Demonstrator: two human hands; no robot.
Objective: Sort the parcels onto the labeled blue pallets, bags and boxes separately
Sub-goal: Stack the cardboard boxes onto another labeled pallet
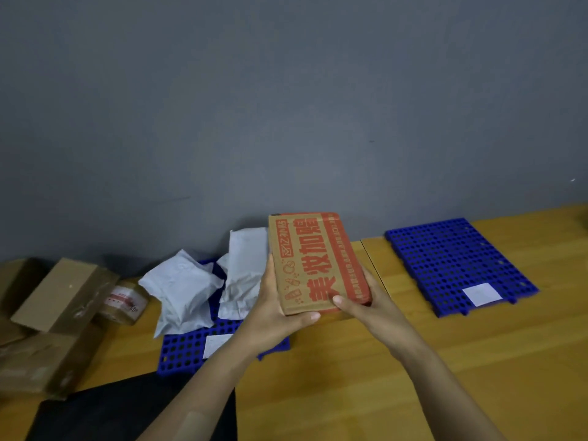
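A flat cardboard box [318, 265] with red printed characters and a red band along one side sits at the centre of the frame, held off the table with its printed face tilted up toward the camera. The left hand [276, 316] grasps its lower left edge, thumb curled across the near edge. The right hand [372, 300] grips the lower right corner, thumb pressed on the printed face and fingers wrapped behind.

Just left of the box and partly behind the left hand lies a blue perforated pallet [184, 348] with a white label [216, 345] near its front edge. Two pale grey poly mailer bags rest on it, one crumpled bag [181, 291] at the left and a taller bag [245, 268] leaning toward the wall.

Right of centre, well apart from the first, a second blue pallet [451, 259] lies flat on the wooden table [413, 393], with its own white label [482, 294] near the front.

At the left edge is a heap of brown cardboard parcels: a long box [57, 294] on top, a small taped box [124, 302] beside it, and a larger box [47, 361] below. A black sheet-like object [127, 409] fills the lower left. A plain grey wall [286, 106] takes the upper half.
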